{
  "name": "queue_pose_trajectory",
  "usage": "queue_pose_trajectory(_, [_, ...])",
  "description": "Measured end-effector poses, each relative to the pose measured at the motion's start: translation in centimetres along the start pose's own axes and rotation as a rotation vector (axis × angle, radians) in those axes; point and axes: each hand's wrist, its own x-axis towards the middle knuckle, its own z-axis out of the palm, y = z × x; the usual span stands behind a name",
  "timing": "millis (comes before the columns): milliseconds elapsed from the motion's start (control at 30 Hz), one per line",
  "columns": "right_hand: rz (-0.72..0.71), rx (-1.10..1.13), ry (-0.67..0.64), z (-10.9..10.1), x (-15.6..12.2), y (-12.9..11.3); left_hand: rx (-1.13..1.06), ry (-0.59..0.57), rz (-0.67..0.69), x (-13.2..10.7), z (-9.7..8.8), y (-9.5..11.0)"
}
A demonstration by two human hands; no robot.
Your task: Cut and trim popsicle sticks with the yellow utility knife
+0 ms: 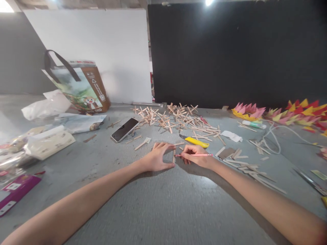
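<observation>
My left hand (160, 157) spans a short wooden craft stick (174, 157), thumb at the near end and fingers at the far end, holding it against the grey table. In my right hand (193, 154) is a pink pencil (201, 155), pinched with its tip at the stick's right edge. Just beyond the right hand lies a yellow utility knife (196, 141). A heap of crossed craft sticks (163, 117) spreads behind both hands. More loose sticks (240, 163) lie right of the right hand.
Left of the heap is a smartphone (125, 130). A printed bag (81, 86) stands at the back left, near plastic packets (49, 141). Pink and yellow paper crowns (247, 111), a glue stick (254, 124) and a white cable (278, 149) are on the right.
</observation>
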Motion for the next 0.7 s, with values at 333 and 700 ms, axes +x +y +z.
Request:
queue_pose_trajectory(333, [0.0,-0.003,-0.026,-0.07,0.19,-0.24,-0.009,-0.001,-0.006,-0.01,0.05,-0.04])
queue_pose_trajectory(700, [-0.006,-0.021,-0.011,-0.08,0.22,-0.02,-0.015,-0.006,-0.023,0.05,0.02,0.07])
